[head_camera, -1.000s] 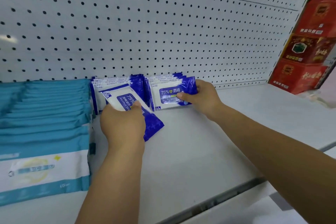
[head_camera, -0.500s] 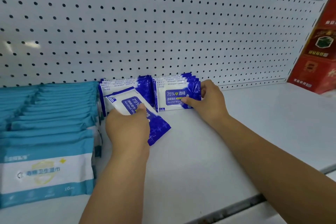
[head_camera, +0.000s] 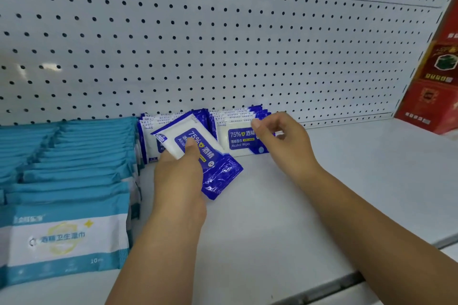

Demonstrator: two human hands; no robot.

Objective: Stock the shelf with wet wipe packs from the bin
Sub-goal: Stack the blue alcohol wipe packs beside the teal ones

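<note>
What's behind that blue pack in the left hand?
A row of matching packs stands upright behind the held pack, in front of the white pegboard. The pack and the left hand cover most of the front one's label.

Both bare forearms reach toward the far side. The left hand (head_camera: 178,176) grips a blue-and-white plastic wipe pack (head_camera: 218,171), thumb on top; the right hand (head_camera: 285,146) hovers, fingers loosely curled.

- White shelf (head_camera: 272,218), pegboard-backed.
- Teal packs (head_camera: 67,168) stand in a row on its left.
- Blue packs (head_camera: 241,142) stand in two rows at the back.
- Red boxes (head_camera: 433,96) sit far right.
</note>
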